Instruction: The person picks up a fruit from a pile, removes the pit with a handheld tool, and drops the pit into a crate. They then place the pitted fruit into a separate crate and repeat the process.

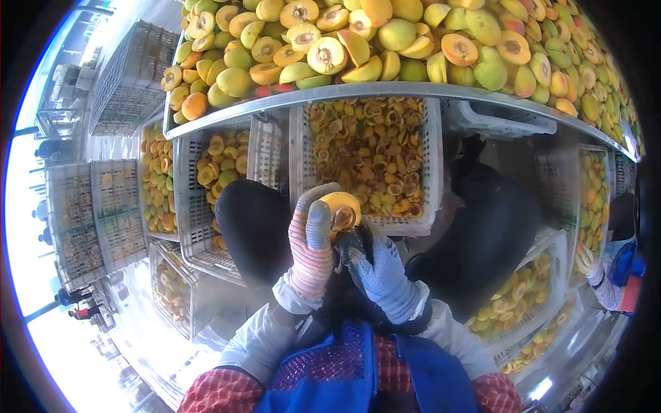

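Note:
Between my gloved hands, a yellow peach half [344, 208] faces upward with its brown centre showing. My left hand [311, 241], in a pink and grey striped glove, is closed around the fruit's left side. My right hand [380, 267], in a blue-grey glove with dark fingertips, is closed just below and right of the peach half, its fingers up against it. Whatever those right fingers hold is hidden. Below and beyond my hands, a white crate [432, 172] contains many small, brownish peach pieces.
A metal-edged table [385, 89] heaped with halved peaches spans the far side. Crates of peaches stand at left [189, 199] and right [551, 275]. Stacked crates [131, 79] rise at far left. My knees flank the middle crate. Another person's hand [587, 261] shows at far right.

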Demonstrator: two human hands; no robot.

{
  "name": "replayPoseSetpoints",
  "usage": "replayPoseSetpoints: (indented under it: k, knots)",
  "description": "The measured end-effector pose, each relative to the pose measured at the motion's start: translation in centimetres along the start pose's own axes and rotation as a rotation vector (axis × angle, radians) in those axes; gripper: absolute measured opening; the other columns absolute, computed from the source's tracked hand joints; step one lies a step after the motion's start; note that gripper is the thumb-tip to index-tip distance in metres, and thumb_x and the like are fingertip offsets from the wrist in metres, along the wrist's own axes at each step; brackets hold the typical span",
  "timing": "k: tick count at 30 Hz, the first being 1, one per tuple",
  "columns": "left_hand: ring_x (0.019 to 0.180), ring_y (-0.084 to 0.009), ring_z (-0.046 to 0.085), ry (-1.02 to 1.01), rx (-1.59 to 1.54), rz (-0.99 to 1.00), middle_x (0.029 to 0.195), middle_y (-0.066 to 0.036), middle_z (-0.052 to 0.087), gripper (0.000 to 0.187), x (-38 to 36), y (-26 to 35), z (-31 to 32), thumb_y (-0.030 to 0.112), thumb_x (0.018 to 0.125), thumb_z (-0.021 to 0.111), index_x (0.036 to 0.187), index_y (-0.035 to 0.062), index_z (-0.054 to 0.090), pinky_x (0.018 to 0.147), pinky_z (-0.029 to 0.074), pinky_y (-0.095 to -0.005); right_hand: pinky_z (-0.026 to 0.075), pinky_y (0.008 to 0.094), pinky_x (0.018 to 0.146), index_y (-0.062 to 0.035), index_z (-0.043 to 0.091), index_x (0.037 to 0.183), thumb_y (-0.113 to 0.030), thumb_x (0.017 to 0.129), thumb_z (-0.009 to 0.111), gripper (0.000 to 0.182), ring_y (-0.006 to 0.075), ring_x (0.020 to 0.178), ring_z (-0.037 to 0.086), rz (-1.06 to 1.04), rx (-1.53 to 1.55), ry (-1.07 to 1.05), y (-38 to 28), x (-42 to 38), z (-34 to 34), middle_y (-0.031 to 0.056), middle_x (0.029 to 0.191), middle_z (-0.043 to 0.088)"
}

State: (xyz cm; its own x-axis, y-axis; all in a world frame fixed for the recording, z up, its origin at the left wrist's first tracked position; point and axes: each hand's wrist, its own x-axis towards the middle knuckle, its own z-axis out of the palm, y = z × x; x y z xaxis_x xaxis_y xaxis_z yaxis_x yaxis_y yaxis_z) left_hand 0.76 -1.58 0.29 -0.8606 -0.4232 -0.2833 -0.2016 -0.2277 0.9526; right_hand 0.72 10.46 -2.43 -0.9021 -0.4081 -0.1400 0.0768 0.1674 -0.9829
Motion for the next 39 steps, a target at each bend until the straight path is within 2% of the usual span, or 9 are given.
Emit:
replayPoseSetpoints:
  k: [6, 10, 15, 22, 27, 29, 33, 36, 39]
  knots:
    - [0.088, -0.0120, 0.056, 0.013, 0.138, 0.130, 0.096, -0.008, 0.062, 0.038, -0.2, -2.1, -0.5, 0.034, 0.093, 0.054, 0.112, 0.0002, 0.057, 0.081, 0.046, -0.0261, 0.046, 0.0437, 0.073, 0.0017, 0.052, 0.113, -0.022, 0.085, 0.061, 0.038, 0.0403, 0.083, 0.057, -0.075, -0.028, 0.033, 1.9, -1.5, 1.1, 0.0224, 0.092, 0.059]
    - [0.086, -0.0105, 0.055, -0.058, 0.071, 0.028, 0.095, -0.006, 0.061, 0.036, -0.3, -1.6, -0.1, 0.032, 0.094, 0.054, 0.110, 0.0005, 0.057, 0.079, 0.045, -0.0252, 0.046, 0.0362, 0.061, 0.0011, 0.052, 0.111, -0.020, 0.087, 0.061, 0.033, 0.0263, 0.070, 0.059, 0.101, 0.301, -0.025, 4.9, -2.3, 2.0, 0.0142, 0.085, 0.060]
    - [0.084, -0.0096, 0.053, -0.120, 0.110, -0.071, 0.093, -0.005, 0.061, 0.035, 0.0, -2.0, -0.2, 0.032, 0.093, 0.054, 0.110, 0.0008, 0.056, 0.077, 0.045, -0.0245, 0.044, 0.0245, 0.050, -0.0012, 0.052, 0.112, -0.020, 0.093, 0.056, 0.027, 0.0094, 0.061, 0.054, 0.541, 0.644, -0.134, 3.4, -2.2, 0.3, 0.0024, 0.080, 0.059]
    - [0.085, -0.0105, 0.053, -0.083, 0.158, 0.077, 0.094, -0.006, 0.060, 0.037, -0.5, -2.9, 0.6, 0.032, 0.094, 0.054, 0.113, 0.0009, 0.054, 0.078, 0.045, -0.0256, 0.043, 0.0214, 0.052, -0.0041, 0.047, 0.119, -0.018, 0.094, 0.055, 0.030, 0.0074, 0.062, 0.052, 0.442, 0.974, 0.108, 3.0, -2.7, 1.6, -0.0010, 0.082, 0.057]
    - [0.086, -0.0118, 0.055, -0.053, 0.244, 0.126, 0.095, -0.007, 0.061, 0.039, -0.9, -3.2, 0.2, 0.035, 0.095, 0.051, 0.113, 0.0008, 0.054, 0.078, 0.046, -0.0260, 0.044, 0.0222, 0.055, -0.0053, 0.048, 0.119, -0.020, 0.093, 0.056, 0.030, 0.0082, 0.063, 0.053, 0.565, 0.764, -0.132, 2.6, -2.1, -0.6, -0.0005, 0.081, 0.057]
    - [0.085, -0.0118, 0.055, -0.031, 0.247, 0.129, 0.093, -0.007, 0.062, 0.039, -1.1, -3.8, -0.3, 0.036, 0.095, 0.050, 0.111, 0.0007, 0.055, 0.077, 0.046, -0.0261, 0.043, 0.0213, 0.053, -0.0055, 0.049, 0.117, -0.021, 0.092, 0.056, 0.030, 0.0074, 0.062, 0.052, 0.467, 0.608, -0.252, 3.0, -1.5, -1.4, -0.0001, 0.079, 0.057]
    - [0.080, -0.0109, 0.055, -0.069, 0.292, 0.096, 0.086, -0.005, 0.061, 0.037, -1.0, -3.2, -0.4, 0.036, 0.096, 0.049, 0.105, 0.0007, 0.057, 0.073, 0.045, -0.0256, 0.042, 0.0197, 0.052, -0.0062, 0.050, 0.115, -0.022, 0.092, 0.057, 0.029, 0.0066, 0.061, 0.051, 0.373, 0.519, -0.290, 4.0, -1.5, -1.0, 0.0009, 0.076, 0.056]
    - [0.077, -0.0093, 0.053, -0.125, 0.241, -0.019, 0.084, -0.004, 0.060, 0.035, -0.2, -3.4, -0.8, 0.034, 0.095, 0.049, 0.103, 0.0007, 0.057, 0.070, 0.044, -0.0247, 0.041, 0.0202, 0.050, -0.0068, 0.050, 0.113, -0.023, 0.092, 0.057, 0.027, 0.0071, 0.060, 0.051, 0.543, 0.592, -0.312, 4.2, -1.4, -1.1, 0.0017, 0.076, 0.056]
    - [0.074, -0.0074, 0.051, -0.249, 0.167, -0.162, 0.081, -0.003, 0.059, 0.030, 1.2, -2.9, -1.4, 0.029, 0.094, 0.052, 0.102, 0.0006, 0.058, 0.067, 0.043, -0.0238, 0.040, 0.0227, 0.046, -0.0079, 0.051, 0.111, -0.025, 0.092, 0.058, 0.026, 0.0091, 0.055, 0.050, 0.529, 0.852, -0.221, 5.4, -1.8, 0.1, 0.0028, 0.074, 0.056]
